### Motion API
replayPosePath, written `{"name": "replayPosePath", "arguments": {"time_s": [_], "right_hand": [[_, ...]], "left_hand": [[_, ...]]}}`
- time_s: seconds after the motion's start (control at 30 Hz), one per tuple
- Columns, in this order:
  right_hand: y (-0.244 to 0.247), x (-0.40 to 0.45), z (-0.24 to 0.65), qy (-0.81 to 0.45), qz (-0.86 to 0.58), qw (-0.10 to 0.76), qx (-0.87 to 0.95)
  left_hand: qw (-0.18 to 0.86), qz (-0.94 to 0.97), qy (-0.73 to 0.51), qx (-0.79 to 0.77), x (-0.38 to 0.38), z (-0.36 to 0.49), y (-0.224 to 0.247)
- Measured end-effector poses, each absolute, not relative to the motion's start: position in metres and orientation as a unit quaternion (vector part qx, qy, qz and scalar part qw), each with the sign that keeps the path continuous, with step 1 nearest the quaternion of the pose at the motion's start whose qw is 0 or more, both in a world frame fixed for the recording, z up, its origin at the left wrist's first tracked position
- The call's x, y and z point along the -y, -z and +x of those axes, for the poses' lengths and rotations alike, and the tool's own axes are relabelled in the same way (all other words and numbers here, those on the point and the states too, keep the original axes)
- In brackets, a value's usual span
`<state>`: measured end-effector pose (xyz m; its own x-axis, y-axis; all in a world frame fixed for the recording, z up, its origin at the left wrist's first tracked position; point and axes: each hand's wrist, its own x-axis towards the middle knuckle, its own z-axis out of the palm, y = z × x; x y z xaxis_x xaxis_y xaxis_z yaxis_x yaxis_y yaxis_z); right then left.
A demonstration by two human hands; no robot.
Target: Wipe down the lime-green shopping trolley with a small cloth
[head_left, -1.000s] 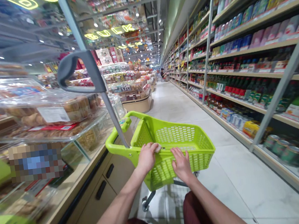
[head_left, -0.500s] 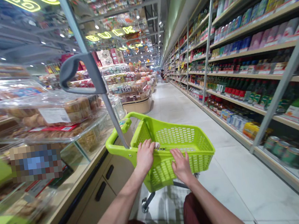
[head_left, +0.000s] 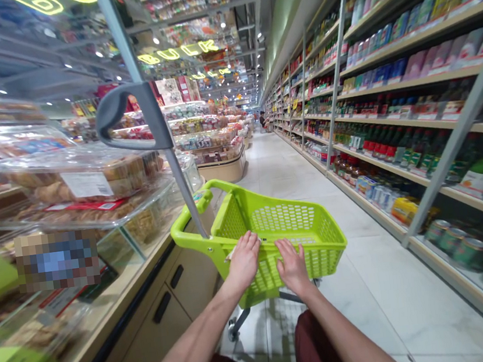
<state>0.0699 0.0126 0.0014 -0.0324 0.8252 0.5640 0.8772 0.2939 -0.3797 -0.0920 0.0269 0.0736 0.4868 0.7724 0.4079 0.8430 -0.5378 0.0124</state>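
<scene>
A lime-green plastic shopping trolley basket (head_left: 282, 223) stands in front of me, with a tall grey pole and curved grip (head_left: 127, 110) rising from its left corner. My left hand (head_left: 245, 261) lies over the basket's near rim, pressing a small white slip of paper (head_left: 232, 255) against it. My right hand (head_left: 292, 266) grips the same rim a little further right. The basket's inside shows no goods. A small castor (head_left: 232, 333) shows below it.
Glass display counters of packaged pastries (head_left: 87, 182) with wooden cabinets run along the left. Tall stocked shelves (head_left: 415, 124) line the right. A tiled aisle floor (head_left: 367, 271) stretches ahead, with a person (head_left: 263, 121) far down it.
My left hand has slid slightly right along the rim, and the white slip now shows beside it. The trolley and the aisle view have barely shifted.
</scene>
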Motion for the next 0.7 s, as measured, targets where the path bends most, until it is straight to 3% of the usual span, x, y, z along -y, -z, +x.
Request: {"name": "replayPosePath", "arguments": {"time_s": [0.2,0.43,0.7], "right_hand": [[-0.001,-0.010,0.070,0.046,-0.588,0.359,0.723],[-0.007,-0.009,0.072,0.036,-0.591,0.352,0.725],[-0.006,-0.011,0.070,0.025,-0.597,0.350,0.721]], "left_hand": [[0.046,-0.866,0.173,0.468,-0.033,-0.095,-0.093],[0.151,-0.860,0.185,0.452,-0.028,-0.106,-0.083],[0.165,-0.798,0.198,0.545,-0.035,-0.129,-0.108]]}}
